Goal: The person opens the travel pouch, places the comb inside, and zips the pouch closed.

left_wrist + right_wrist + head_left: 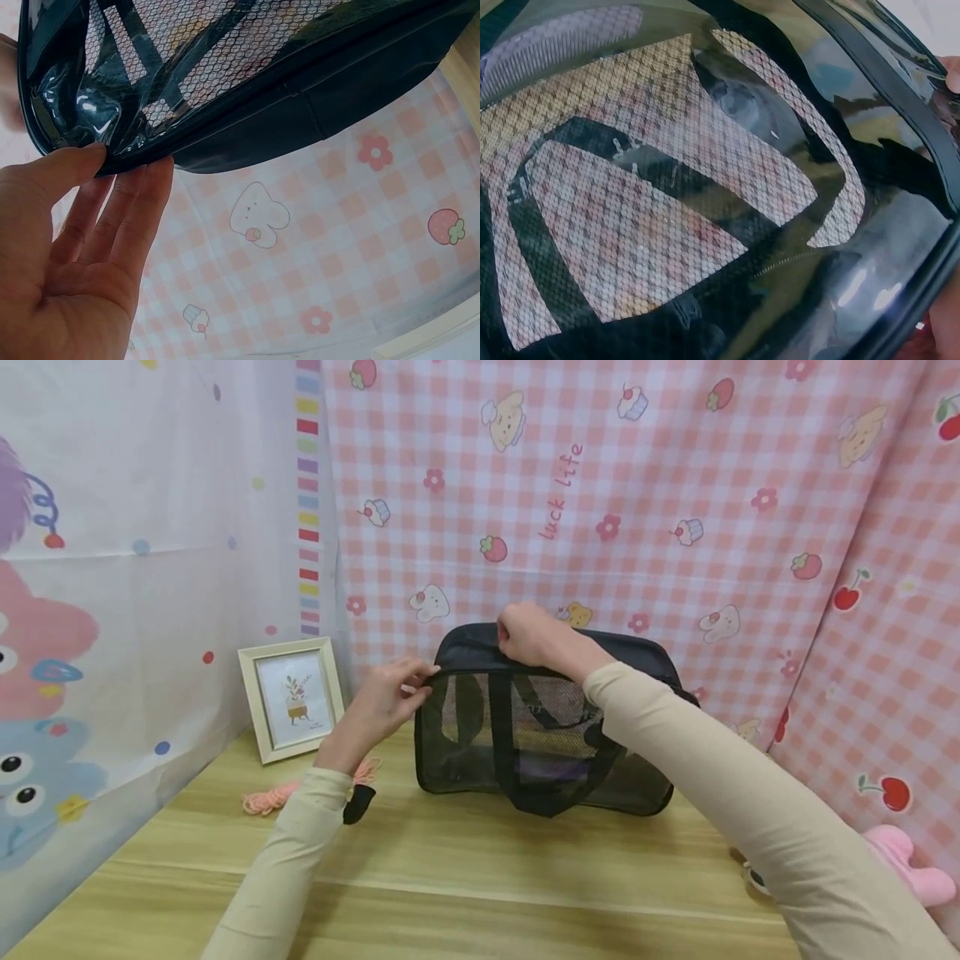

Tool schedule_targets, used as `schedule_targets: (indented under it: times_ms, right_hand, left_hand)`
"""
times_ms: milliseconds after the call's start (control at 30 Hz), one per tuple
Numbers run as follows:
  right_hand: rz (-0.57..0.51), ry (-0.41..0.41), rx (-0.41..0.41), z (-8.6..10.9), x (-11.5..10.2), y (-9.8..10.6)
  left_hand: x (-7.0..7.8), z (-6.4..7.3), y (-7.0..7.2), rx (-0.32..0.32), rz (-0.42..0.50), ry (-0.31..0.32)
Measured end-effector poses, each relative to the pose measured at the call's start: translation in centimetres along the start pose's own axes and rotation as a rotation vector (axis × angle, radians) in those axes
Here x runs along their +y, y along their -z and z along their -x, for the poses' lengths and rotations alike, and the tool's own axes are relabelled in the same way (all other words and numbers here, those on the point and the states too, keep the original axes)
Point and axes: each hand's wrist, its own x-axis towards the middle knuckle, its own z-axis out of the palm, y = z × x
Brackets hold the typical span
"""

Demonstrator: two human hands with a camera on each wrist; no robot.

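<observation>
A black bag (465, 735) with clear plastic sides, mesh and black strap handles (502, 727) stands upright on the table. My left hand (386, 697) pinches its upper left corner; in the left wrist view, the thumb (75, 166) lies on the plastic side and the fingers are beneath the edge. Along the bag's top, my right hand (536, 635) is curled with its fingertips at the upper edge, left of the middle; I cannot tell what small part it pinches there. Through the plastic, a purple comb (570, 49) shows inside the bag.
On the wooden table (465, 877), a cream picture frame (266, 727) stands at the back left. A pink cord bundle (262, 799) and a small black object (359, 804) lie by my left forearm. Something pink and soft (896, 860) sits at the right, partly behind my right sleeve.
</observation>
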Motion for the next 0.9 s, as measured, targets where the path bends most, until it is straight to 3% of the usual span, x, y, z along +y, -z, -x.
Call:
schedule_targets:
  times_ms: [200, 500, 700, 900]
  right_hand:
    - [0.033, 0.039, 0.014, -0.1, 0.1, 1.2]
    - [0.027, -0.001, -0.02, 0.0, 0.5, 1.8]
    - [0.034, 0.002, -0.035, 0.0, 0.6, 1.8]
    - [0.065, 0.017, -0.049, 0.2, 1.0, 2.1]
  left_hand:
    - [0.0, -0.2, -0.1, 0.006, -0.004, -0.004]
    - [0.0, -0.1, -0.1, 0.008, -0.014, -0.021]
    - [0.1, 0.1, 0.1, -0.006, -0.011, 0.002]
    - [0.0, 0.0, 0.1, 0.002, -0.012, -0.025]
